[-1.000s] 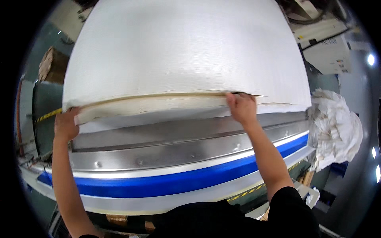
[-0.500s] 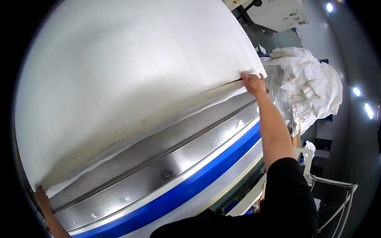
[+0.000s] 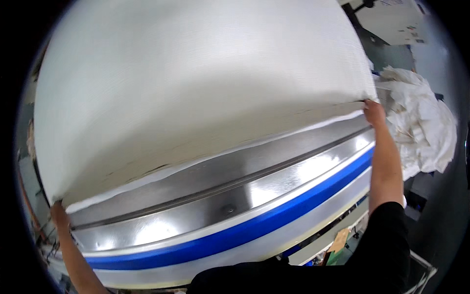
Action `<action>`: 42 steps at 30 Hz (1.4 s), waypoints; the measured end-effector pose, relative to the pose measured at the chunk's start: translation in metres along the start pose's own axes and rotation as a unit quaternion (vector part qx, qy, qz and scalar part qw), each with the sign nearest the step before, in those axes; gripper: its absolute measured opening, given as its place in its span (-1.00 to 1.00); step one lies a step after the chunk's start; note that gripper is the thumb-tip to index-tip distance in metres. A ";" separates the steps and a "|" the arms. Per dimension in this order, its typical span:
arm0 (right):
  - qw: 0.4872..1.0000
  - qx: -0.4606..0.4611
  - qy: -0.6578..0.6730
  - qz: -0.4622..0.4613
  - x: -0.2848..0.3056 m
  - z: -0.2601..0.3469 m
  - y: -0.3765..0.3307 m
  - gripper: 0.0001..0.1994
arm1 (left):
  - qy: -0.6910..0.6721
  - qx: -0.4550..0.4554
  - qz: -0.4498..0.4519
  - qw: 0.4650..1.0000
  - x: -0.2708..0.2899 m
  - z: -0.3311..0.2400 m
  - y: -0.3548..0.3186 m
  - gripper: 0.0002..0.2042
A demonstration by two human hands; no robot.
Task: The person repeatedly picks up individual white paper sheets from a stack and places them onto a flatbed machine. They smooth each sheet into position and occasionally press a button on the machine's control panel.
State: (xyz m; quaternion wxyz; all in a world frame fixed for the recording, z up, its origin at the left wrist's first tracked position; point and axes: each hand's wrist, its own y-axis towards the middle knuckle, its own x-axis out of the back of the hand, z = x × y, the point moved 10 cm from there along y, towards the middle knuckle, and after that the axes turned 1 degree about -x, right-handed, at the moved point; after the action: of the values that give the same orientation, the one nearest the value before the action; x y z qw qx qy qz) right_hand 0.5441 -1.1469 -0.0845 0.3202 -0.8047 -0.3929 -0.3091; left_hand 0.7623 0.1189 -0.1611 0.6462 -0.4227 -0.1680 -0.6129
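A person stretches a broad white sheet (image 3: 196, 88) across the feed end of a large laundry machine, arms spread wide to either corner. The left hand (image 3: 59, 214) grips the near left corner of the cloth at the far lower left of the view, fingers closed on the hem, though the fisheye rim blurs the exact grip. The right hand (image 3: 374, 110) pinches the near right corner, closed on the edge where the fabric meets the machine. The sheet lies spread flat over the machine's feed bed, filling most of the view, its near hem running just above a polished metal rail (image 3: 245, 181) that curves with the lens. Below the rail a blue stripe (image 3: 254, 228) runs along the machine's front panel.

To the right, well apart from the spread cloth, a heap of crumpled white linen (image 3: 421, 122) waits in a pile. Pale cabinets or equipment (image 3: 391, 19) stand at the upper right, too small to make out.

The sheet looks light, soft and limp, with a fine woven texture; it would likely sag or wrinkle wherever it is not held taut. The corners and near hem appear the sensible places to hold it, one hand at each end, keeping an even pull so the edge stays straight against the rail.
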 end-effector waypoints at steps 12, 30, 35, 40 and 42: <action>0.993 0.055 0.102 -0.032 0.095 -0.088 -0.051 -0.69 | -0.082 0.054 0.043 0.994 0.164 0.049 -0.090 -0.68; 0.946 0.193 -0.102 0.239 -0.056 -0.016 -0.236 -0.76 | 0.073 -0.173 0.413 0.891 -0.037 -0.072 -0.299 -0.72; 0.945 0.241 -0.104 0.195 -0.086 -0.001 -0.234 -0.82 | 0.066 -0.129 0.440 0.886 -0.035 -0.078 -0.294 -0.80; 0.947 0.259 -0.082 0.172 -0.117 -0.025 -0.233 -0.83 | 0.089 -0.050 0.459 0.883 -0.036 -0.052 -0.291 -0.75; 0.948 0.230 -0.100 0.198 -0.108 -0.014 -0.236 -0.84 | 0.088 0.068 0.447 0.888 -0.004 -0.024 -0.272 -0.74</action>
State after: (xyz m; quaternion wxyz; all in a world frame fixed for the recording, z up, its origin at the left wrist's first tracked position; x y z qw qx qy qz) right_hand 0.2913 -1.0896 -0.0926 0.5105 -0.7976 -0.3159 -0.0591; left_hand 0.5005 0.1326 -0.0858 0.8909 -0.3523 0.0553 -0.2811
